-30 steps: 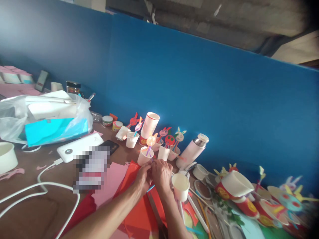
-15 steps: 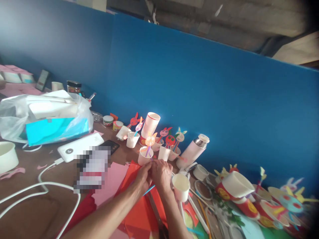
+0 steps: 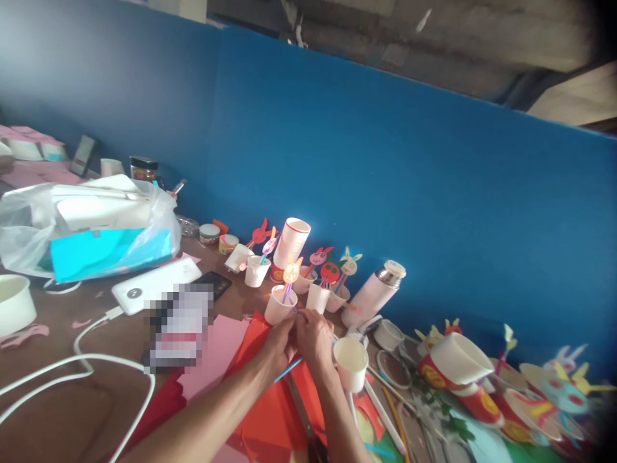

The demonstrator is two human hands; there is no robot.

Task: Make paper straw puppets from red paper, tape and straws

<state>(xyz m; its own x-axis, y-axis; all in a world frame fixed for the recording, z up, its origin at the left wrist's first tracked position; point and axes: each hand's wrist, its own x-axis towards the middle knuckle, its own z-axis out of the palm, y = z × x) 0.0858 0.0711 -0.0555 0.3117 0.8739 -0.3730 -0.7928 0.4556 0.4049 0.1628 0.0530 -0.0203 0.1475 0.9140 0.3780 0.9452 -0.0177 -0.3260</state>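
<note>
My left hand (image 3: pixel 281 341) and my right hand (image 3: pixel 314 335) are close together over the sheets of red paper (image 3: pixel 264 411). Fingers of both are bent and pressed inward around something small. What they grip is mostly hidden; a thin purple tip may show at the fingertips. A blue stick (image 3: pixel 288 370) sticks out below my left hand; whether it is held, I cannot tell. Just beyond my fingers stands a white paper cup (image 3: pixel 281 307) with an orange paper animal face (image 3: pixel 292 272) on purple stems. To the right of my right hand is another paper cup (image 3: pixel 351 365).
Scissors (image 3: pixel 303 411) lie between my forearms. A pink flask (image 3: pixel 373 296) and several cups with paper faces line the blue partition (image 3: pixel 385 161). A phone (image 3: pixel 180 328), a power bank (image 3: pixel 157 284) with a white cable and a plastic bag (image 3: pixel 29 218) are left; stacked cups (image 3: pixel 460 360) are right.
Both hands stay together in nearly the same place, with a slight shift of the fingers. The purple piece at the fingertips shows less now. The things on the table keep their places.
</note>
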